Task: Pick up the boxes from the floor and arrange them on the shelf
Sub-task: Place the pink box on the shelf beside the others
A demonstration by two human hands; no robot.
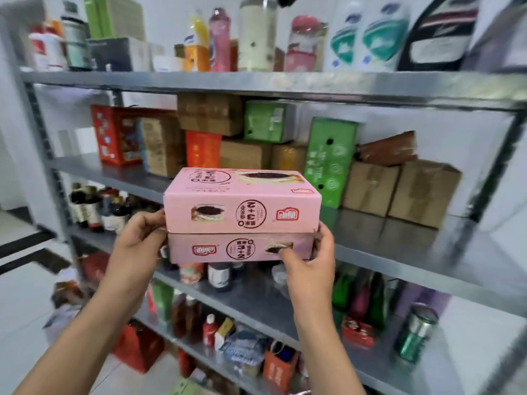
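Observation:
Two pink boxes are stacked one on the other and held in the air in front of the metal shelf (399,260). The upper pink box (242,201) has its print upside down; the lower pink box (239,248) reads right way up. My left hand (137,243) grips the stack's left end, thumb near the seam between the boxes. My right hand (308,260) holds the right end, its thumb across the lower box's front. The stack hovers level with the shelf board that carries brown, green and red boxes.
Cardboard boxes (399,192), a tall green carton (328,163) and a red box (117,135) fill the back of that board; bare metal lies in front of them. Bottles (256,35) line the top board. Lower boards hold bottles, cans and bags. White floor lies left.

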